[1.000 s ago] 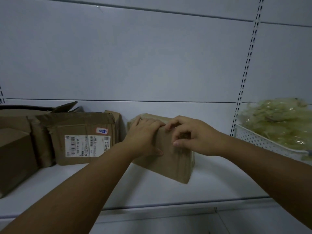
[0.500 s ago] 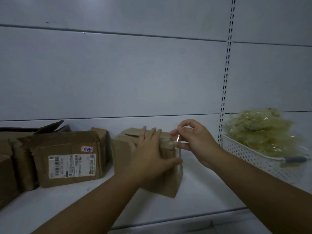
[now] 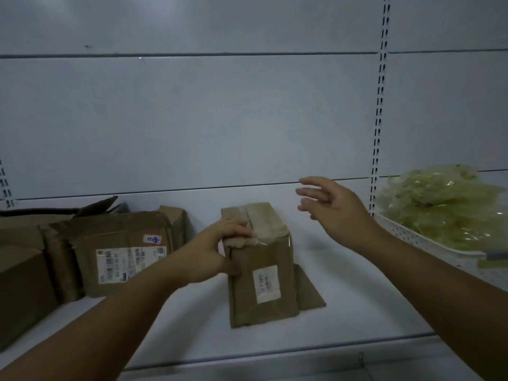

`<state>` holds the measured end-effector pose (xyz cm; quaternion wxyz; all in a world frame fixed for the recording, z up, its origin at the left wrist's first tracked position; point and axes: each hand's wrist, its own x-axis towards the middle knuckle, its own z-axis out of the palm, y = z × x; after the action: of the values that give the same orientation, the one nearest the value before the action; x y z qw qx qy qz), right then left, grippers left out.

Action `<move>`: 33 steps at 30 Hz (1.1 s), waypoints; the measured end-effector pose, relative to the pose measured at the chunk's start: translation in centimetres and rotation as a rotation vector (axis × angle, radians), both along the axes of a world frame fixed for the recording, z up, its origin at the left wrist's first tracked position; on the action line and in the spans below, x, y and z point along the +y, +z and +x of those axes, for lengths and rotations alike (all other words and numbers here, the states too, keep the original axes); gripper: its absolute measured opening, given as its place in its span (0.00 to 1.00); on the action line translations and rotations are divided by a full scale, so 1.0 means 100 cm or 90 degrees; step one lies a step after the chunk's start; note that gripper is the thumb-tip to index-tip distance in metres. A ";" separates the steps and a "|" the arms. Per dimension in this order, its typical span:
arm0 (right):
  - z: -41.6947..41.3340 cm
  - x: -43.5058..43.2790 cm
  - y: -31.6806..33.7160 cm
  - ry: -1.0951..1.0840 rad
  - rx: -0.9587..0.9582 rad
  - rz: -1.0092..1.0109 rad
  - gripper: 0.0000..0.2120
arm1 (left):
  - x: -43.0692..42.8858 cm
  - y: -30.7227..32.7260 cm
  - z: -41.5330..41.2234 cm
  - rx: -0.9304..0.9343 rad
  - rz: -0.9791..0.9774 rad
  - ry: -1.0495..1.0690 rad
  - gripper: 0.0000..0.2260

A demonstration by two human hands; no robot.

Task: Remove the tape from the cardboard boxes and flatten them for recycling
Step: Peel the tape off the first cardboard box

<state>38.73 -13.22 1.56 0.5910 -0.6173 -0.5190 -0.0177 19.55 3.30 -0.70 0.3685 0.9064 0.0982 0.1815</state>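
A small brown cardboard box (image 3: 261, 273) stood near the middle of the white metal shelf (image 3: 365, 301), a little back from its front edge. A band of clear, wrinkled tape (image 3: 265, 225) ran along its top and over the near upper edge. A small white paper label (image 3: 266, 283) sat on its near face, and a brown cardboard flap (image 3: 309, 291) lay flat on the shelf against its right side.

The left hand (image 3: 211, 255) gripped the box at its upper left near corner, fingers curled over the top edge beside the tape, thumb against the side. The right hand (image 3: 331, 209) hung in the air to the right of the box and above it, touching nothing, fingers loosely spread and somewhat blurred.

Toward the left end of the shelf a larger crumpled brown cardboard box (image 3: 121, 243) with a white barcode label (image 3: 129, 264) stood near the back edge, with more brown cardboard boxes (image 3: 19, 270) just beside it at the left edge. At the right end sat a white perforated plastic basket (image 3: 428, 244) heaped with pale yellowish plastic-wrapped material (image 3: 439, 204). A slotted upright rail (image 3: 380, 105) ran up the grey back panel.
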 end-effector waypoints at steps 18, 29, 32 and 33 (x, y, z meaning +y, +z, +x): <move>-0.031 0.040 -0.015 -0.074 -0.437 -0.190 0.20 | -0.015 -0.047 -0.015 -0.349 -0.008 0.352 0.08; -0.028 0.059 -0.009 0.010 -0.442 -0.422 0.41 | -0.032 -0.053 -0.013 -0.338 -0.351 0.299 0.05; -0.027 0.061 -0.010 -0.014 -0.468 -0.470 0.41 | -0.032 -0.052 -0.015 -0.321 -0.342 0.291 0.08; -0.027 0.061 -0.011 -0.017 -0.474 -0.475 0.40 | -0.034 -0.051 -0.016 -0.317 -0.347 0.287 0.08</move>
<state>36.02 -7.09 0.50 0.1067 -0.7442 -0.6569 -0.0573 17.94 -0.07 -5.84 0.5580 0.6604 0.2461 0.4382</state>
